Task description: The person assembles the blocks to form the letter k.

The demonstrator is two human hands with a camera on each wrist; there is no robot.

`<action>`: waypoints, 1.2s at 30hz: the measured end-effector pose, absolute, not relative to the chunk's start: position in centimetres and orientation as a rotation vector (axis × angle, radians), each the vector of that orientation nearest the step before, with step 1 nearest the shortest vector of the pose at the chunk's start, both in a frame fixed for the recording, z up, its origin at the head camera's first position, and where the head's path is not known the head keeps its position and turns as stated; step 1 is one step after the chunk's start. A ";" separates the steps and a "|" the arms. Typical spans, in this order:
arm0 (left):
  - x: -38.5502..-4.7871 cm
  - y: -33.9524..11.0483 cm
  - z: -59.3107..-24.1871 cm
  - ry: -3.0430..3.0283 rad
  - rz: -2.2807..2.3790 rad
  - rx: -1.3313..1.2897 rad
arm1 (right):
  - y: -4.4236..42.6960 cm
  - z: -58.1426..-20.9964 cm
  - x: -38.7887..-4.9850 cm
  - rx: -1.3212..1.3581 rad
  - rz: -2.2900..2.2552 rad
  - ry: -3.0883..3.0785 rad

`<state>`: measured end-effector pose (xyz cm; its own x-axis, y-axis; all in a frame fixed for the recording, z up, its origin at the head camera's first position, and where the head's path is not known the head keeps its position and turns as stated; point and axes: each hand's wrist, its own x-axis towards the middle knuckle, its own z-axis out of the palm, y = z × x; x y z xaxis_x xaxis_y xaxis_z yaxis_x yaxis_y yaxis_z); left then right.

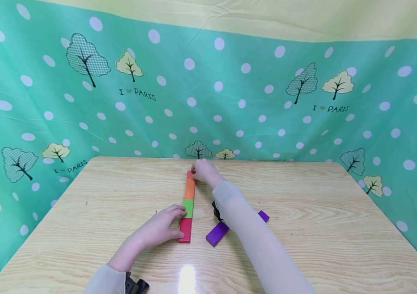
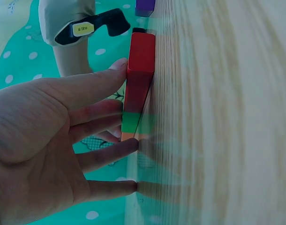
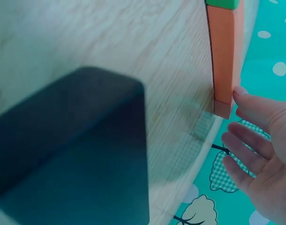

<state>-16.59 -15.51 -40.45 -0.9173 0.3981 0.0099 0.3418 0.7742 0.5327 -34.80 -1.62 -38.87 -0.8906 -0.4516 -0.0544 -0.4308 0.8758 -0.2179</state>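
Observation:
A straight row of blocks lies on the table: a red block [image 1: 184, 230] nearest, then a green block [image 1: 188, 208], an orange block [image 1: 189, 188] and a short reddish-orange block [image 1: 190, 174] at the far end. On the row's left, my left hand [image 1: 162, 227] has its thumb against the red block and its fingers extended beside the green one. My right hand [image 1: 206, 171] is at the far end, its thumb touching the side of the row near the last joint in the right wrist view. Its other fingers are spread loosely beyond the row.
Purple wood [image 1: 217, 233] shows on both sides of my right forearm, which hides its middle; whether it is one block or two I cannot tell. A dotted green curtain [image 1: 252, 94] hangs behind the wooden table [image 1: 322, 228]. Black wrist cameras sit on both sleeves.

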 end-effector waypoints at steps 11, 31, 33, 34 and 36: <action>-16.5 -15.8 -40.4 2.864 0.826 0.594 | -0.4 -37.8 -33.9 -0.801 -0.397 2.871; -16.7 -15.6 -40.2 2.855 0.817 0.624 | 2.8 -36.4 -31.3 -0.941 -0.376 2.762; -16.7 -15.6 -40.2 2.850 0.827 0.635 | 3.3 -36.5 -31.0 -0.944 -0.377 2.750; -16.7 -15.6 -40.2 2.848 0.829 0.638 | 3.5 -36.5 -30.9 -0.947 -0.372 2.746; -16.6 -15.5 -40.3 2.846 0.834 0.642 | 4.0 -36.5 -30.6 -0.966 -0.357 2.743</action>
<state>-16.60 -15.55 -40.26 -0.9050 0.4252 0.0153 0.3663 0.7602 0.5366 -30.58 3.96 -36.53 -0.7625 -0.6362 -0.1174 -0.5851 0.7555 -0.2947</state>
